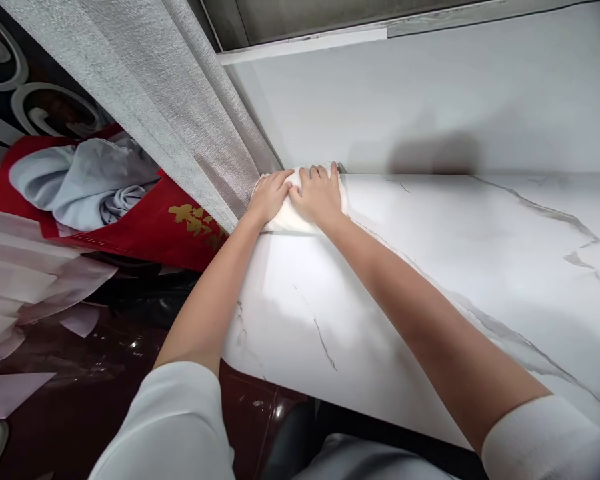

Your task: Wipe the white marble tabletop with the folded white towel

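Note:
A folded cream cloth [291, 220] with a fuzzy texture lies on the white marble-patterned tabletop [290, 287], in its far left corner against the wall. My left hand [270, 197] rests on the cloth's left end, palm down, with its fingers pointing up and to the right. Flat on the right half of the cloth is my right hand [321, 195], fingers extended toward the wall and slightly apart. The two thumbs are near each other in the middle. Both palms press on the cloth and hide much of it.
A silvery grey curtain [180, 100] hangs right beside the table's left edge. Left of it, a red bag [145, 230] with gold print holds pale grey fabric [87, 177]. A white wall panel [430, 100] borders the back. Sheer pinkish fabric [25, 273] hangs over the dark red floor [100, 373].

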Motion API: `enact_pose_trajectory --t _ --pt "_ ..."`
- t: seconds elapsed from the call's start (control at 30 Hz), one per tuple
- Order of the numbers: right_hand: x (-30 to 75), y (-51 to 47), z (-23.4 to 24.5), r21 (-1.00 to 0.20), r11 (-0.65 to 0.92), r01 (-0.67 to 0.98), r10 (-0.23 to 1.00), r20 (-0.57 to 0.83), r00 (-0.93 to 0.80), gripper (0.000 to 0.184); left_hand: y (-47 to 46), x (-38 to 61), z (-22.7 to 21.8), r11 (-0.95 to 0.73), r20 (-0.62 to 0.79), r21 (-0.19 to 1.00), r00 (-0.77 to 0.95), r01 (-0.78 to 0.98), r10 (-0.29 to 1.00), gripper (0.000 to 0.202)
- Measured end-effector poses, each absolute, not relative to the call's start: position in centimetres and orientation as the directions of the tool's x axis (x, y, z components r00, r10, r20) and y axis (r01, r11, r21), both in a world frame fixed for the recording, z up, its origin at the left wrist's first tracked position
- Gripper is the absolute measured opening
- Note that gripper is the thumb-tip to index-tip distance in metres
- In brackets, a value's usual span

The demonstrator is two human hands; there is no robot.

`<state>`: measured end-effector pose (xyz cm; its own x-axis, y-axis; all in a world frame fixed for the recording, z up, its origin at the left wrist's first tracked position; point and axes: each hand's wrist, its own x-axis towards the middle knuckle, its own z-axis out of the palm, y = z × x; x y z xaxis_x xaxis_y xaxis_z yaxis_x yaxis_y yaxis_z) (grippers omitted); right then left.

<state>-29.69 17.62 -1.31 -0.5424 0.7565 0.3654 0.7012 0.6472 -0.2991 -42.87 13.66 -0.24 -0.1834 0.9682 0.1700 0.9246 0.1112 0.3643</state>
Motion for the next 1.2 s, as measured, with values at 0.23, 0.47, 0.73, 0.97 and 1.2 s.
enact_pose_trajectory --t 0.23,0.47,0.73,0.97,1.2 --pt "-27.9 14.6 -1.0 -0.284 0.630 0.723 0.773 0.317 -0.549 0.058 11.0 -41.1 0.0 0.106 0.163 0.363 -0.175 0.926 0.971 0.050" --pt "-25.5 9.0 -0.5 -0.272 0.636 0.722 0.770 0.278 -0.573 0.059 5.2 -39.1 0.3 0.080 0.169 0.377 -0.153 0.923 0.974 0.048" --pt "-22.7 2.3 -0.3 -0.266 0.690 0.673 0.723 0.272 -0.635 0.060 -2.6 -36.1 0.4 0.128 0.169 0.353 -0.198 0.927 0.966 0.048" --pt "-18.9 -2.2 -0.6 -0.190 0.764 0.617 0.643 0.302 -0.704 0.060 -7.9 -32.6 0.1 0.185 0.139 0.297 -0.234 0.937 0.962 0.051" --pt "-15.8 -3.8 -0.6 -0.107 0.831 0.546 0.542 0.376 -0.751 0.061 -8.6 -30.0 0.4 0.152 0.093 0.236 -0.178 0.960 0.980 0.053"
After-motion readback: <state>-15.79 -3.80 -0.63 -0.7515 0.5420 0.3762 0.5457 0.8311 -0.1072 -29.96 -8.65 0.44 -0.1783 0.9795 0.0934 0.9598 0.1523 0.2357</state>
